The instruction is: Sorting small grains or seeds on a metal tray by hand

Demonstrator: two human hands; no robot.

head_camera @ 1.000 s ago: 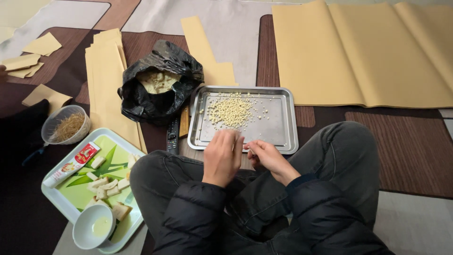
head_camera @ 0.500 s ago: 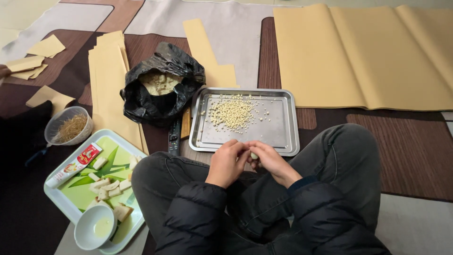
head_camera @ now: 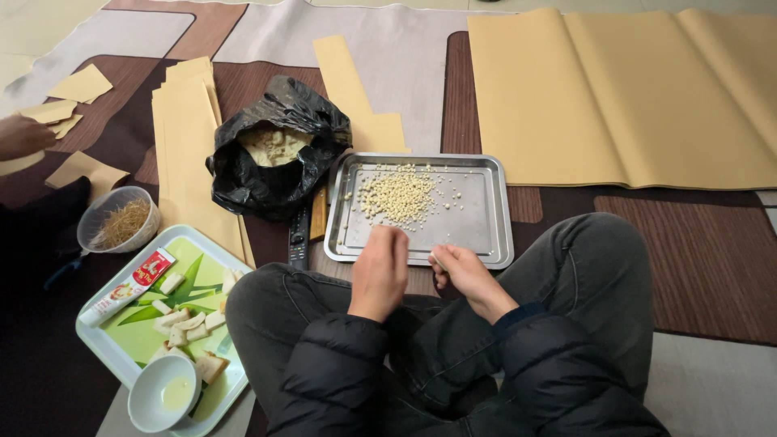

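I sit cross-legged in front of a shallow metal tray point(head_camera: 494, 235) with a heap of small pale pellets point(head_camera: 396, 196) in its middle. My left hand point(head_camera: 380, 271) reaches over the tray's near rim, back upward and fingers curled down, so whatever is under them is hidden. Just to the right, my right hand point(head_camera: 468, 277) rests at the rim and pinches a small pale lump point(head_camera: 436, 260) at its fingertips. The two hands are a little apart.
A black plastic bag point(head_camera: 275, 174) of pale material stands left of the tray, with a dark remote point(head_camera: 299, 239) beside it. A green tray point(head_camera: 121, 336) holds pale pieces, a tube and a white bowl point(head_camera: 162, 394). Tan paper sheets point(head_camera: 631, 97) lie around. Another person's hand point(head_camera: 20, 133) is at far left.
My hands were pressed together at my lap. They have since parted, and the left hand has moved forward over the tray's near rim.
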